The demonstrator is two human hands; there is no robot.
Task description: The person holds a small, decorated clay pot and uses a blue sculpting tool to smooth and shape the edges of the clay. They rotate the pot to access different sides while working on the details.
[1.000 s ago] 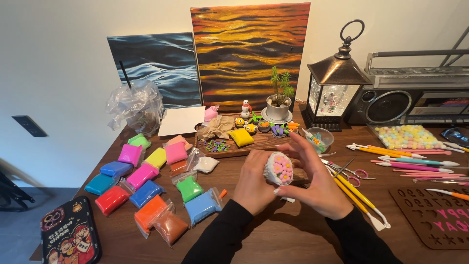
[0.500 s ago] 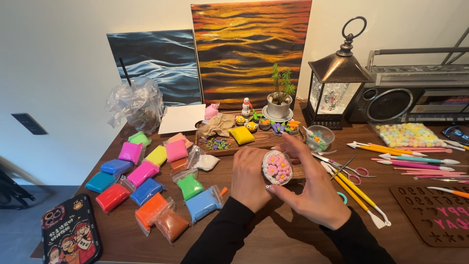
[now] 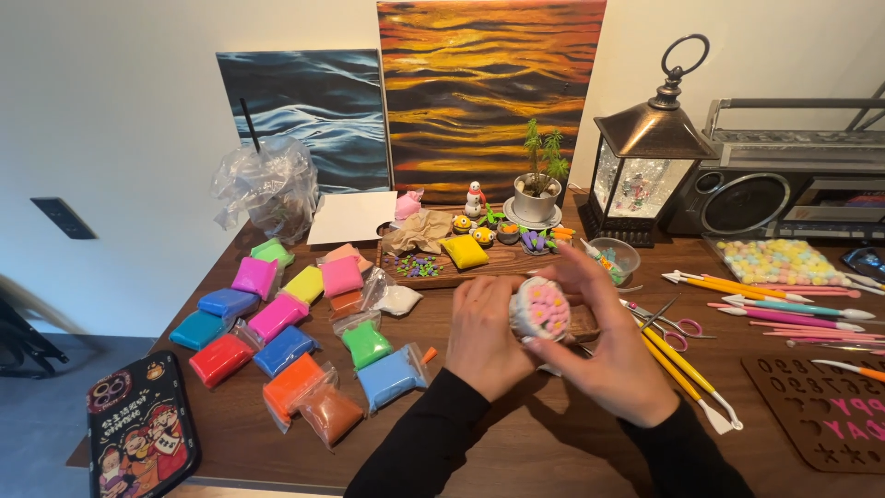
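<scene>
Little round clay cake (image 3: 541,309) with pink flowers on top, held up over the middle of the brown worktop (image 3: 516,452). Left hand (image 3: 482,337) and right hand (image 3: 616,355) both wrapped around it, fingers (image 3: 590,277) grasping its sides. Bright clay packs (image 3: 304,332) lying to the left. Long tools (image 3: 784,309) lying to the right.

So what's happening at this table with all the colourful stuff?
A person is working with modelling clay. Both hands hold up a small round clay piece topped with pink flowers: the left hand cups it from the side, the right hand grips it from the front. Bags of coloured clay lie to the left on the wooden table, sculpting tools and scissors to the right, finished little figures behind.
</scene>
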